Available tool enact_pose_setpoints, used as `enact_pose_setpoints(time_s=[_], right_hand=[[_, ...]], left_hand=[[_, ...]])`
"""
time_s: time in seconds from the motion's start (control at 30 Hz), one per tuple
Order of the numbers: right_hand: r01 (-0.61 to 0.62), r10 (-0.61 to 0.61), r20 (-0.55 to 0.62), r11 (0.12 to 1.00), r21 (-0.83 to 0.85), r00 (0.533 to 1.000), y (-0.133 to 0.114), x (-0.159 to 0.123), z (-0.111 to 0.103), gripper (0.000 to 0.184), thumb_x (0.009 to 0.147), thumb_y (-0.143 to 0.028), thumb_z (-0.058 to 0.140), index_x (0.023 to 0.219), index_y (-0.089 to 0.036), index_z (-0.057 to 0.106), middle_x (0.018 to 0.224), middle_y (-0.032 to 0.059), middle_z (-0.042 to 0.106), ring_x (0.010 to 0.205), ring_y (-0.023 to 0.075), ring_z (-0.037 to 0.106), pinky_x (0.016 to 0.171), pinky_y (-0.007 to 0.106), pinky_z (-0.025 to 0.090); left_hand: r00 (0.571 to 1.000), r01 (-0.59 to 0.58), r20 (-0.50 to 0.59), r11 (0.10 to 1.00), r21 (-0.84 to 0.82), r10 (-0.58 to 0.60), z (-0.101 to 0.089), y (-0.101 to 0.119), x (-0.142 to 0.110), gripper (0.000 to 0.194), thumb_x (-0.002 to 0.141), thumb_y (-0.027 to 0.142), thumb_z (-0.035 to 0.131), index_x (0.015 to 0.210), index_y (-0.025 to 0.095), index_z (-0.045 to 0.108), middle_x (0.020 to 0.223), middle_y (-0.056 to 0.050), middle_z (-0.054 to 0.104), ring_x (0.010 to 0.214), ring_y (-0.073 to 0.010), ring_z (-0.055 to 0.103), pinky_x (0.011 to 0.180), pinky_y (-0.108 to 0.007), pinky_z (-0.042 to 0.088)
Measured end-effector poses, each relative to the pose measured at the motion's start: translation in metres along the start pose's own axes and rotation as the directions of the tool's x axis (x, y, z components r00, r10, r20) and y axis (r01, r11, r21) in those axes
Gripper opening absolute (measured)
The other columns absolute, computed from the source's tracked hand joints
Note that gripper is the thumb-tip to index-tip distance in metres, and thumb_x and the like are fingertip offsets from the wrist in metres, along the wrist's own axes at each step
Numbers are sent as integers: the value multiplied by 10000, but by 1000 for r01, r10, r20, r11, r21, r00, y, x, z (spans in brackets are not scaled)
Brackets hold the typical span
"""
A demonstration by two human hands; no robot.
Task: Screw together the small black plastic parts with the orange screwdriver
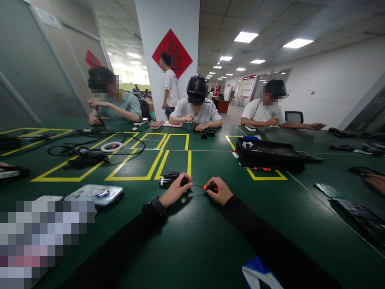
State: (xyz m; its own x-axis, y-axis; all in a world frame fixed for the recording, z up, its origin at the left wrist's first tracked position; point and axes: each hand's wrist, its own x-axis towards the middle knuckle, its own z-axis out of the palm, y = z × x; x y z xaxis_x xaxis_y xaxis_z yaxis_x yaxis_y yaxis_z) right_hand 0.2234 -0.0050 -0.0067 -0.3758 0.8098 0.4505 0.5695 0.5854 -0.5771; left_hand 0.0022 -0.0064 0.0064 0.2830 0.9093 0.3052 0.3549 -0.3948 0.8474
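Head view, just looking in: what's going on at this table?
The right hand holds an orange-and-black screwdriver, its shaft pointing toward the left hand, which grips a small dark piece; I can't tell whether the tip touches it. Black cylindrical pieces lie beside the left hand on the green table, with a black case farther off to the right.

Orange and black on the screwdriver [205,187] in the right hand [221,190], black on the small piece [183,181] in the left hand [175,191], and white bands on the black cylinders [171,175] just beside it! Black sleeves [255,228] run back from both hands. Deep green tabletop [192,241] beneath them, yellow tape [189,165] rectangles patterning it beyond! Past the left hand, a white ring [103,148]; past the right, a black case [267,151]; farther ahead, a red diamond [177,54] with black characters!
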Motion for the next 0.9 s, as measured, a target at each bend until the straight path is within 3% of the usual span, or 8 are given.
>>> enact_pose_setpoints(time_s=[0.13, 0.23, 0.5, 0.67, 0.83, 0.9], right_hand=[[24, -24, 17, 1000, -20, 1000, 1, 2, -1, 99, 770, -227, 513, 839, -173, 560, 823, 28, 542, 826, 146, 460, 740, 280, 364], [42, -40, 38, 998, -55, 998, 5, 4, 1, 211, 844, -238, 401, 766, -169, 585, 760, 29, 552, 795, 145, 461, 760, 295, 349], [46, -44, 38, 996, -70, 998, 5, 2, 0, 61, 749, -184, 518, 788, -168, 562, 776, 29, 541, 799, 153, 455, 737, 289, 359], [5, -5, 14, 999, -32, 1000, -1, 0, 0, 198, 663, -168, 603, 844, -167, 523, 838, 25, 516, 808, 145, 457, 708, 267, 372], [27, -27, 17, 999, -37, 1000, -1, 3, 0, 81, 769, -199, 500, 822, -168, 553, 817, 32, 543, 824, 151, 456, 745, 289, 362], [44, -43, 14, 998, -49, 999, 1, 4, 0, 121, 798, -183, 449, 775, -168, 567, 779, 32, 551, 813, 153, 456, 762, 301, 355]], left_hand=[[1000, 1, -1, 1000, -11, -1, 0, 1, 0, 234, 752, 372, 485, 892, 185, 499, 833, -10, 534, 782, -139, 499, 731, -274, 400], [1000, 4, -2, 1000, -14, -4, 0, 2, 0, 229, 754, 370, 483, 889, 185, 500, 833, -11, 535, 785, -140, 500, 735, -277, 401], [1000, 10, 11, 999, -30, -10, 1, -3, 1, 236, 751, 371, 485, 895, 185, 497, 812, -3, 535, 739, -126, 497, 687, -257, 406], [1000, -13, -1, 1000, -9, 13, 1, -3, 1, 224, 753, 366, 488, 883, 184, 498, 821, -6, 537, 779, -134, 498, 735, -266, 398], [1000, -1, -5, 1000, 3, 1, 0, -1, 1, 223, 753, 361, 484, 886, 183, 499, 834, -11, 536, 798, -143, 495, 756, -278, 395], [1000, 0, -8, 1000, 9, 0, 0, -1, 1, 223, 752, 362, 482, 889, 185, 498, 840, -10, 533, 801, -143, 493, 763, -280, 393]])
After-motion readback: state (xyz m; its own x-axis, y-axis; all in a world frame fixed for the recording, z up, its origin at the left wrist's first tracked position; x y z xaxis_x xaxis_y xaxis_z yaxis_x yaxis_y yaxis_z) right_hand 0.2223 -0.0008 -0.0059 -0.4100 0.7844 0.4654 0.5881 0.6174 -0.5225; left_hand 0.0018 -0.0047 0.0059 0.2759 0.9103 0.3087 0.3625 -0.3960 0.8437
